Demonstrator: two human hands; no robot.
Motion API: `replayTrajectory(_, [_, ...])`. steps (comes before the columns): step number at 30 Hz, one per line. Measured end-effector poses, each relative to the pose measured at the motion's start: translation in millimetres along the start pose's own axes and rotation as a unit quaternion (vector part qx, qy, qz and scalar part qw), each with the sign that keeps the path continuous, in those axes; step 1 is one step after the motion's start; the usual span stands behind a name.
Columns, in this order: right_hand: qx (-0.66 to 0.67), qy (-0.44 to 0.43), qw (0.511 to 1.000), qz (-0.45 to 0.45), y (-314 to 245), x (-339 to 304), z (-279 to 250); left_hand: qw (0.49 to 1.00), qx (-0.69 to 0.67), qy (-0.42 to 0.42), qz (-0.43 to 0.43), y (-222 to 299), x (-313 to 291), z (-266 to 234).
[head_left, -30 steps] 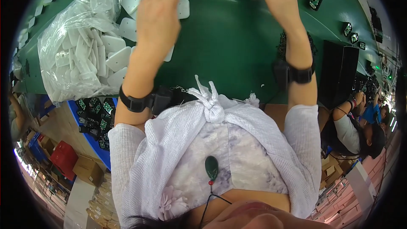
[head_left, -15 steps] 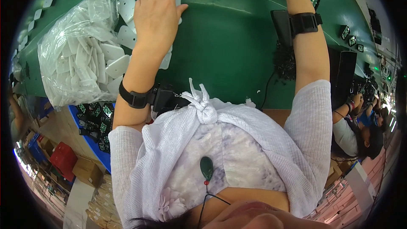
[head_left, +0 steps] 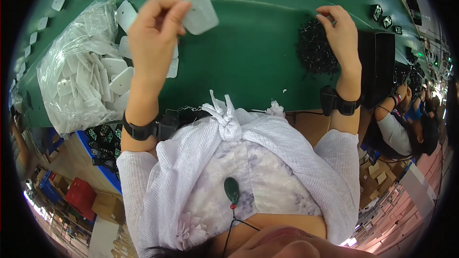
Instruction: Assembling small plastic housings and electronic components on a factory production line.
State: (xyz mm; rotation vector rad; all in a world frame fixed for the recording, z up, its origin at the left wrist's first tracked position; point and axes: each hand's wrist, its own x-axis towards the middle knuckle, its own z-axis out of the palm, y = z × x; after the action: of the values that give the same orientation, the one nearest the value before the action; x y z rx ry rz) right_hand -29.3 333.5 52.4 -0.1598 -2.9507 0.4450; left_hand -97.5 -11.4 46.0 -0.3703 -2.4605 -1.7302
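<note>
Pinching the white plate [head_left: 202, 13] above the green table [head_left: 244, 62] in the left hand [head_left: 158, 26], best lightly and by the edge, with the right hand [head_left: 340, 33] half-curled at the black pile [head_left: 313, 50], impossible to tell whether empty.

I have a broad open lane on the green table [head_left: 248, 62] between the left hand [head_left: 155, 24] and the right hand [head_left: 343, 33]; only the held plate [head_left: 202, 14] juts into it. Leftward, a bulging plastic bag [head_left: 60, 86] and loose plates [head_left: 126, 15] block me; rightward, a black pile [head_left: 313, 50] and a black box [head_left: 385, 62] do.
</note>
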Motion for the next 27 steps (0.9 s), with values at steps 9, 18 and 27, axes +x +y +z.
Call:
replayTrajectory(9, [0.011,0.000,1.000,0.001,5.3,-4.4,13.9,0.933,-0.229,-0.199,-0.193,-4.3,-48.2,32.3])
replayTrajectory(18, [-0.007,-0.016,1.000,-0.002,3.3,-13.0,20.2,0.938,-0.214,-0.221,-0.157,-7.8,-52.1,34.8])
replayTrajectory(27, [0.238,-0.019,0.971,-0.001,-69.3,-39.1,20.1,0.952,-0.199,-0.204,-0.108,-1.9,-49.4,44.3])
